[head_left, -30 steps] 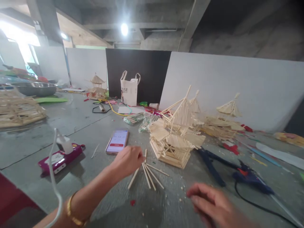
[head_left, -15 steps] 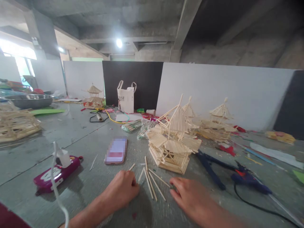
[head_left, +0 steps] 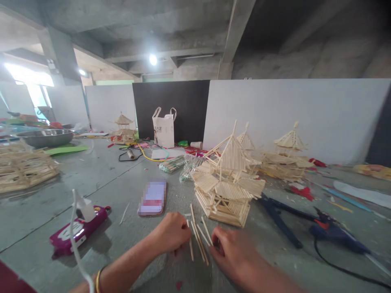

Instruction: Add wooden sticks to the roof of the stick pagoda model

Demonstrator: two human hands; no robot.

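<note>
Both hands — left hand (head_left: 171,235) and right hand (head_left: 230,252) — curl closed around loose sticks (head_left: 198,238) on the bench (head_left: 128,183), just before the stick house (head_left: 227,185).

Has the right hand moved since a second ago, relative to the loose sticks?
Yes. The right hand has come in leftward and forward to the loose sticks beside the stick pavilion model, now facing the left hand across them.

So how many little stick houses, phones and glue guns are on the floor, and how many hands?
Stick houses: 5, the near one, one behind it, one to the right, a far one, a flat one at left
Phones: 1
Glue guns: 1
Hands: 2, left hand, right hand, gathering loose sticks
Total: 9
</note>
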